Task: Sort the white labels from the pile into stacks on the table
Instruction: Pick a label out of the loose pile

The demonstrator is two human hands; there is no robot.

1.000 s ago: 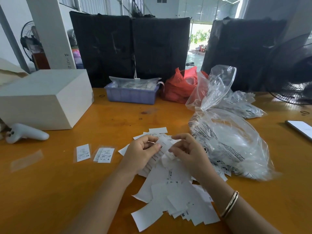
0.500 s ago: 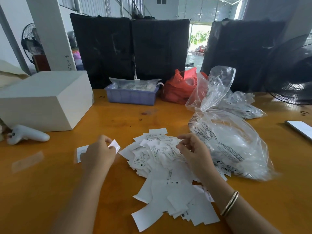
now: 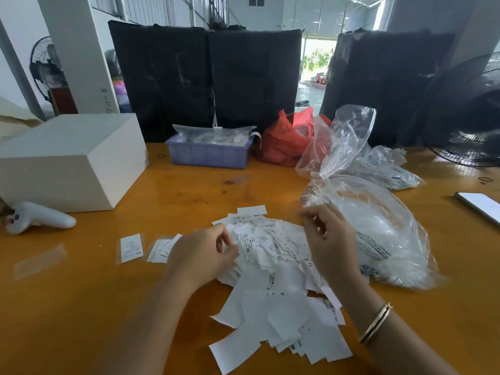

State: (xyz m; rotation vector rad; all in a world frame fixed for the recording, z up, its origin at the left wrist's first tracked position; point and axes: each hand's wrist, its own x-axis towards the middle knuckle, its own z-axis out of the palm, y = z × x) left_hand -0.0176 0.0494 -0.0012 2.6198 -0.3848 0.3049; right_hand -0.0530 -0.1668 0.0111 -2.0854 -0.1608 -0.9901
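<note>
Your left hand (image 3: 201, 255) pinches a label at the pile (image 3: 273, 288), frame center; your right hand (image 3: 328, 243) grip cannot be determined.

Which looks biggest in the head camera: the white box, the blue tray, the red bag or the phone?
1. White box, clearly biggest.
2. Blue tray and red bag: they look about alike, so no ranking.
3. Phone, smallest, though the picture's edge cuts part of it off.
</note>
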